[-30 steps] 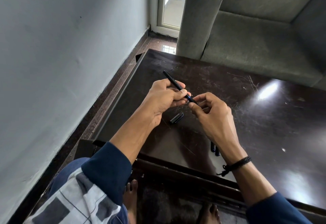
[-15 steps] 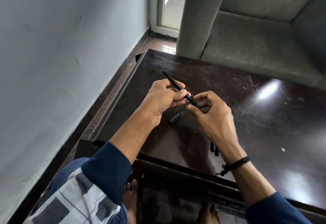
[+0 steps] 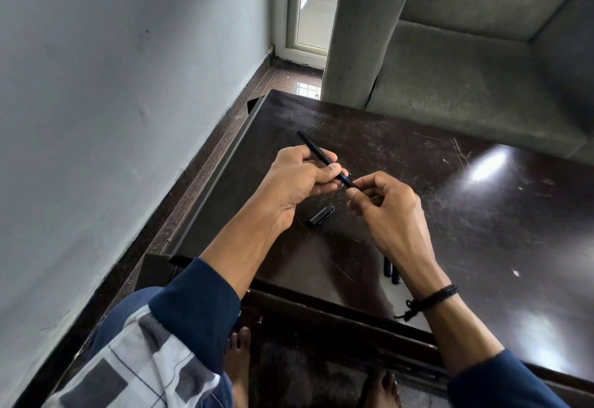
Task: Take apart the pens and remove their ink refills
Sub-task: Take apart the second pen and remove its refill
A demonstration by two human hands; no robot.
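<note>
Black pen (image 3: 313,147) held aslant above the dark table (image 3: 466,221), far end pointing up toward the wall (image 3: 112,102), near end toward the right hand (image 3: 392,214). Left hand (image 3: 299,182) curled round the barrel, thumb and forefinger clamped close to the front joint, presumably to steady the body against a twist or pull. Right hand pinching the tip section between thumb and fingertips, remaining fingers folded in; likely so placed to unscrew or draw off the front piece and free the refill. Refill itself not in view, judged to be inside the barrel. Short black cap (image 3: 322,214) lying on the table just below the hands, touching neither, probably set there within easy reach. Two more dark pens (image 3: 390,271) side by side on the table, partly hidden behind the right wrist; capped or not, impossible to tell. Cord bracelet (image 3: 432,299) on that wrist. Grey sofa (image 3: 482,86) beyond the table's far edge. No obstacle at the joint; possible hazard, loose small parts rolling on the glossy top.
</note>
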